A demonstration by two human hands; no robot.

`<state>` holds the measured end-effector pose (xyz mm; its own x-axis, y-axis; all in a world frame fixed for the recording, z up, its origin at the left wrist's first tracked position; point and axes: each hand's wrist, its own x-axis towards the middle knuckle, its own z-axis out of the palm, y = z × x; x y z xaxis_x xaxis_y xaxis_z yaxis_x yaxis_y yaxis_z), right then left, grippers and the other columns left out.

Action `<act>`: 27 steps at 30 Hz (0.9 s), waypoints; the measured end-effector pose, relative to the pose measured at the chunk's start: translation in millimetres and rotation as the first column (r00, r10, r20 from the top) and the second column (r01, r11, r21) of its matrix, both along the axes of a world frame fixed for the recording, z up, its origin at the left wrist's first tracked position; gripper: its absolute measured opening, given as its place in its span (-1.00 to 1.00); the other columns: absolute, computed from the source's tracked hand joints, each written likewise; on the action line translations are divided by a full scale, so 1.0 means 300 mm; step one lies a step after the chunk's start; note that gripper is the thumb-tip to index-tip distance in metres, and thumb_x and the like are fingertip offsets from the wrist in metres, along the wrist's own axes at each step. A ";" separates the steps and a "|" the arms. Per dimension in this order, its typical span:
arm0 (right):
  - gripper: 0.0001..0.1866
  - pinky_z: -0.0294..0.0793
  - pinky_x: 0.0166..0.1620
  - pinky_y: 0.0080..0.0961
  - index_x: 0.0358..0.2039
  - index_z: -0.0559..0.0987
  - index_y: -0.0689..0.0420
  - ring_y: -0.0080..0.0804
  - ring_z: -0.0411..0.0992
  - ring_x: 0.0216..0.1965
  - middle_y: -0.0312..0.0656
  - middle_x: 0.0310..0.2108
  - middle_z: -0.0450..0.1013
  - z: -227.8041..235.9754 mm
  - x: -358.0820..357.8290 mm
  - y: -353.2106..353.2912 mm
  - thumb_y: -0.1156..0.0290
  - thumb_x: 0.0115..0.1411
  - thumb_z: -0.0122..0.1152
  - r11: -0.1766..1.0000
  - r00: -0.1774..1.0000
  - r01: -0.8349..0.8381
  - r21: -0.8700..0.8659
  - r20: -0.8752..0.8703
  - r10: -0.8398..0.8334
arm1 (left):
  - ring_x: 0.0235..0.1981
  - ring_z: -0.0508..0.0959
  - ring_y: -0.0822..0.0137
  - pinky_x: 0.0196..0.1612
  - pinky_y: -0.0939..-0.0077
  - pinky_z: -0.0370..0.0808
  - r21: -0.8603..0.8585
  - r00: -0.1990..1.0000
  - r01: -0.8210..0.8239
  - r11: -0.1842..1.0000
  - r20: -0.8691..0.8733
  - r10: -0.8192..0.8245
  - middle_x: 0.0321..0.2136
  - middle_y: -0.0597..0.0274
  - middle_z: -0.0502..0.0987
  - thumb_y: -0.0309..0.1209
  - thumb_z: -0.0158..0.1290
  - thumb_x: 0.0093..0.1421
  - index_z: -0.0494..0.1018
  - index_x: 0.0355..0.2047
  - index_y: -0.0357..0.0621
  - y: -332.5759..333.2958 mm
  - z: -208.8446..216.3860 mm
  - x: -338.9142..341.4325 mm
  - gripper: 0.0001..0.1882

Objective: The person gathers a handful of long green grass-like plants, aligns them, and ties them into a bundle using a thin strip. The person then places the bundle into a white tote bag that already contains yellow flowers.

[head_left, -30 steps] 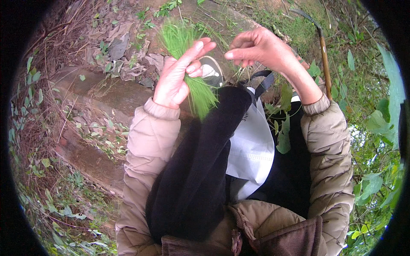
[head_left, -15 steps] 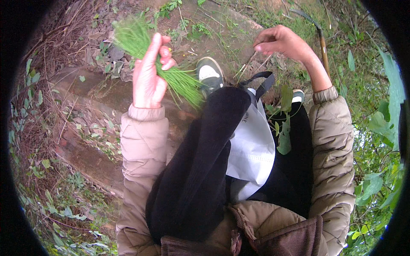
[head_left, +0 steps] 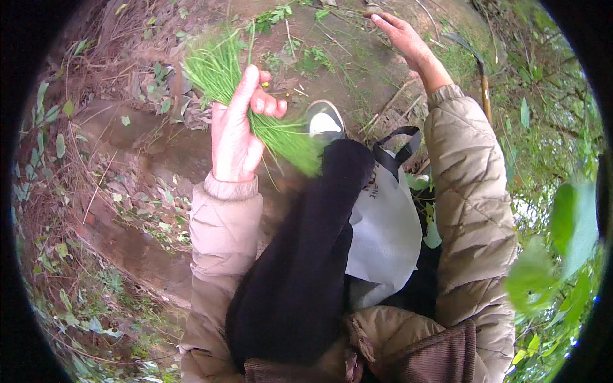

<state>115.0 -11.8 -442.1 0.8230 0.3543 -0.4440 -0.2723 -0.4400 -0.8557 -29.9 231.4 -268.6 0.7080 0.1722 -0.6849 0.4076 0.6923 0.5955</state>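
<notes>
A bunch of thin green grass-like stalks [head_left: 217,67] is gripped in my left hand [head_left: 239,127], with the fingers curled round its middle. Its two ends fan out to the upper left and to the lower right, the lower end blurred near my shoe. My right hand [head_left: 408,45] reaches far forward over the ground, fingers stretched out and holding nothing that I can see. The ground under it has sparse green blades [head_left: 351,57]. Between my legs stands a white bag [head_left: 386,220] with black handles [head_left: 405,143]; its inside is hidden.
A sickle with a wooden handle [head_left: 485,96] lies right of my right wrist. Broad leaves [head_left: 562,223] hang close on the right. Dry twigs and leaf litter [head_left: 96,51] cover the left side, beside a low earthen ledge [head_left: 140,140]. My shoe [head_left: 325,121] is just beyond the bag.
My right hand has moved forward and its bent fingers have straightened. My left hand, still round the stalks, has shifted slightly right and nearer in the view.
</notes>
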 end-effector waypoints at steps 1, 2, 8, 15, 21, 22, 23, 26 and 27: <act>-0.57 0.25 0.12 -0.43 0.02 0.50 0.05 -0.31 0.38 0.01 -0.21 -0.02 0.45 -0.027 -0.013 0.027 0.06 0.27 -0.01 0.995 0.993 0.103 0.003 -0.059 -0.103 | -0.61 0.34 0.54 -0.41 0.55 0.41 -0.078 1.000 0.017 0.997 0.018 -0.016 -0.67 0.45 0.27 -0.32 0.03 0.25 0.40 -0.35 -0.20 0.015 -0.004 -0.010 -0.82; -0.56 0.20 0.16 -0.43 0.02 0.49 0.07 -0.34 0.36 0.05 -0.22 -0.01 0.45 -0.037 -0.014 0.036 0.07 0.28 -0.01 0.995 0.995 0.096 0.033 -0.005 -0.096 | -0.66 0.27 0.62 -0.51 0.65 0.32 -0.118 1.000 0.002 0.993 -0.023 -0.005 -0.69 0.50 0.23 -0.29 0.02 0.26 0.38 -0.32 -0.19 0.023 -0.014 -0.017 -0.80; -0.69 0.43 -0.27 -0.64 -0.12 0.54 0.16 -0.52 0.47 -0.30 -0.27 -0.27 0.53 0.065 0.033 0.019 0.23 0.24 0.11 0.787 0.792 0.534 0.310 -0.509 -0.337 | -0.71 0.14 0.70 -0.61 0.81 0.16 -0.383 0.995 -0.056 0.922 -0.101 0.019 -0.68 0.52 0.20 -0.28 0.03 0.26 0.38 -0.34 -0.16 0.035 -0.071 -0.025 -0.80; -0.63 0.48 -0.06 -0.55 -0.04 0.48 0.30 -0.44 0.48 -0.13 -0.15 -0.08 0.48 0.438 0.039 0.034 0.28 0.29 0.02 0.816 0.912 0.348 0.462 -0.370 -0.179 | -0.70 0.17 0.69 -0.63 0.79 0.14 -0.396 0.997 -0.021 0.918 -0.072 -0.008 -0.54 0.39 0.37 -0.32 0.11 0.19 0.41 -0.32 -0.17 -0.026 -0.065 -0.012 -0.81; -0.70 0.47 -0.06 -0.60 -0.09 0.52 0.29 -0.47 0.49 -0.16 -0.10 -0.14 0.50 0.775 -0.003 0.040 0.47 0.17 0.16 0.940 0.989 0.087 0.331 -0.142 -0.042 | -0.71 0.19 0.71 -0.64 0.83 0.20 -0.416 0.997 0.074 0.907 0.001 -0.081 -0.23 0.01 0.53 -0.31 0.09 0.21 0.32 -0.31 -0.14 -0.071 -0.005 0.010 -0.78; -0.66 0.44 0.01 -0.50 -0.06 0.50 0.29 -0.39 0.47 -0.10 -0.09 -0.15 0.51 0.806 -0.035 0.033 0.41 0.17 0.19 0.964 0.999 0.026 0.266 -0.041 -0.015 | -0.72 0.19 0.71 -0.63 0.86 0.22 -0.477 0.993 0.097 0.874 -0.014 -0.118 -0.12 -0.12 0.50 -0.27 0.07 0.22 0.24 -0.28 -0.12 -0.089 0.006 0.016 -0.74; -0.73 0.35 0.05 -0.50 -0.12 0.55 0.16 -0.50 0.42 -0.05 -0.21 -0.07 0.48 0.816 -0.079 0.037 0.34 0.20 0.14 0.963 0.976 -0.153 0.224 0.186 0.112 | -0.70 0.19 0.71 -0.63 0.87 0.23 -0.647 0.993 0.091 0.757 0.000 -0.120 -0.09 -0.15 0.48 -0.23 0.07 0.22 0.21 -0.26 -0.09 -0.110 0.016 0.020 -0.70; -0.83 0.45 -0.10 -0.56 -0.27 0.60 0.15 -0.53 0.48 -0.20 -0.26 -0.25 0.53 0.782 -0.246 0.063 0.55 0.08 0.20 0.953 0.991 -0.136 0.270 0.034 0.132 | -0.67 0.18 0.77 -0.65 0.92 0.20 -0.560 0.979 0.090 0.824 -0.103 -0.177 -0.29 0.27 0.43 -0.14 -0.04 0.28 0.29 -0.41 -0.04 -0.197 0.040 -0.015 -0.74; -0.84 0.46 -0.15 -0.58 -0.32 0.62 0.13 -0.52 0.50 -0.24 -0.28 -0.33 0.54 0.754 -0.294 0.078 0.57 0.04 0.21 0.964 0.987 -0.159 0.211 0.038 0.154 | -0.67 0.19 0.75 -0.64 0.91 0.18 -0.638 0.983 0.004 0.770 -0.138 -0.120 -0.47 0.43 0.32 -0.18 0.00 0.26 0.29 -0.41 -0.06 -0.213 0.037 -0.024 -0.75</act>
<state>27.0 11.8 -216.1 0.7581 0.5638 -0.3277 -0.1956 -0.2828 -0.9390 -37.2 167.5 -257.5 0.5716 -0.3811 -0.7267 0.5125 0.8574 -0.0465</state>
